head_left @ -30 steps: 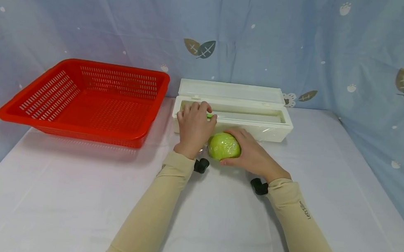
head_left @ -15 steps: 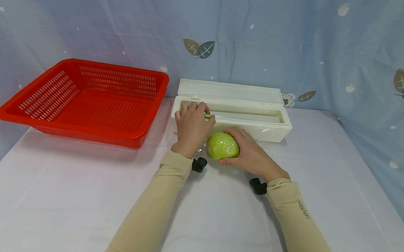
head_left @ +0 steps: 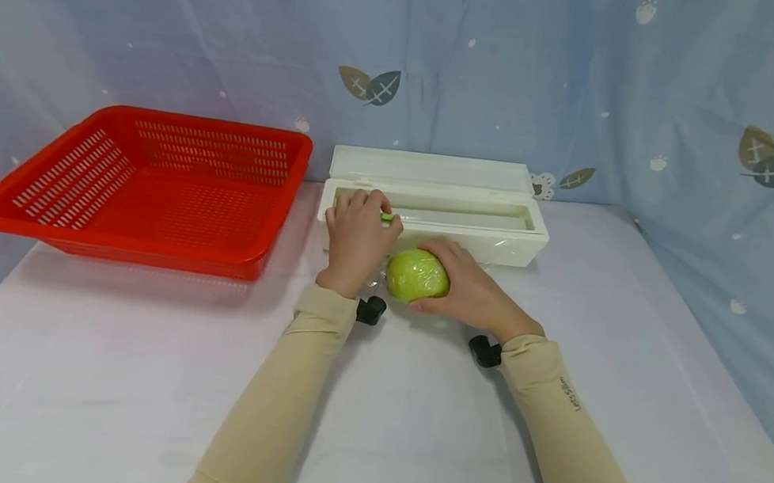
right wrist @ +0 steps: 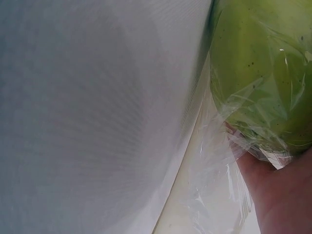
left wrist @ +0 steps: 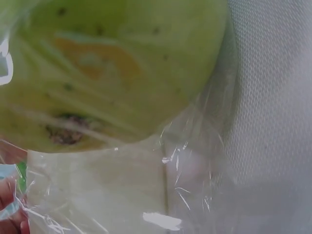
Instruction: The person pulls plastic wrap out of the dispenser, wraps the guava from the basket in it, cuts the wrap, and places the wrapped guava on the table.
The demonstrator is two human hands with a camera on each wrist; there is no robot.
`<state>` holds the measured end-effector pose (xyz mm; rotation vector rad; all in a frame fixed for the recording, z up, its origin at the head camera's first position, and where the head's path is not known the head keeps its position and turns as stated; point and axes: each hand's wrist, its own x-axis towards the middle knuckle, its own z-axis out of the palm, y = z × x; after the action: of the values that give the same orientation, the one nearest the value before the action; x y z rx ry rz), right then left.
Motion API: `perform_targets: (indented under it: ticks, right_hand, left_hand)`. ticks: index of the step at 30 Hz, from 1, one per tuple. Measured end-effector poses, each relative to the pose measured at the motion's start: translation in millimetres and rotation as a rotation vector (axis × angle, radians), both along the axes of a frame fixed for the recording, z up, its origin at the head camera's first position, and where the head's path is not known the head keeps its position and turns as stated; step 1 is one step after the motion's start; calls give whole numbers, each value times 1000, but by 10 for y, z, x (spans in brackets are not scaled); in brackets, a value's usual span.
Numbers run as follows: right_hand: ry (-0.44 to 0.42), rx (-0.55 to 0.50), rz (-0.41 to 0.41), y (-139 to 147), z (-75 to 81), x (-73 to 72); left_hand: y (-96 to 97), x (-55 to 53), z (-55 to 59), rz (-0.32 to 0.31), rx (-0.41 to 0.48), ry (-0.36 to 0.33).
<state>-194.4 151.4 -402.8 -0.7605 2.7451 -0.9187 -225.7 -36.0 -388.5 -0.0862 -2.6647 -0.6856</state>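
In the head view my left hand [head_left: 357,240] reaches over the left end of a white cling film dispenser [head_left: 487,246] and pinches a small green slider [head_left: 387,216] at its front rim. My right hand [head_left: 471,289] grips a round green fruit [head_left: 417,275] from its right side, just before the box. Clear cling film [left wrist: 190,165] wraps the fruit and stretches toward the dispenser in the left wrist view. The fruit's skin shows dark specks and a brown scar [left wrist: 68,129] there. Fingers of the right hand [right wrist: 278,195] lie under the wrapped fruit in the right wrist view.
A red perforated plastic basket [head_left: 143,245] stands to the left of the dispenser. The dispenser's lid [head_left: 431,170] is raised at the back. A blue patterned curtain [head_left: 254,27] hangs behind the white-covered table [head_left: 128,371].
The head view has turned slightly, so the whole scene sits a little farther left. Both hands, the fruit and the slider keep their places relative to the dispenser.
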Motion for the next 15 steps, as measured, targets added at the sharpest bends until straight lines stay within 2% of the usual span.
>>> perform_targets:
  ticks: [15]
  right_hand:
    - [24,6,16,20,-13,-14]
  left_hand:
    - [-8,-12,9,16,-19,5]
